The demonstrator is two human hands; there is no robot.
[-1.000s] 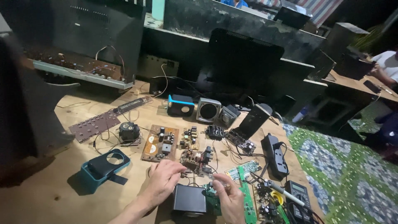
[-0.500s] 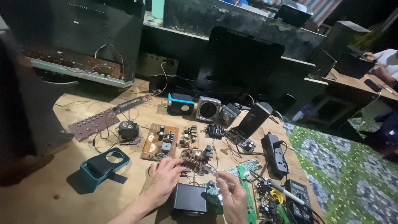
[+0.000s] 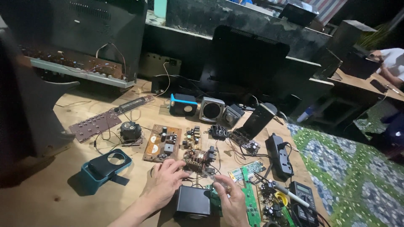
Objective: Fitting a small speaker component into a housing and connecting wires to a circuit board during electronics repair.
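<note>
a pale wooden table (image 3: 50,197) sits in a dim room, strewn with circuit boards, small speakers and wires, with a dark monitor (image 3: 248,59) behind. the left hand (image 3: 165,185) rests with fingers loosely spread, gripping nothing, touching a small black box (image 3: 192,201) at the table's near edge. the right hand (image 3: 229,197) pinches a thin tool (image 3: 209,174) over a brown circuit board (image 3: 200,159). a green patterned mat (image 3: 353,176) lies to the right.

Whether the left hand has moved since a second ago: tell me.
No. The left hand stays just below the brown circuit board, beside the black box.
</note>
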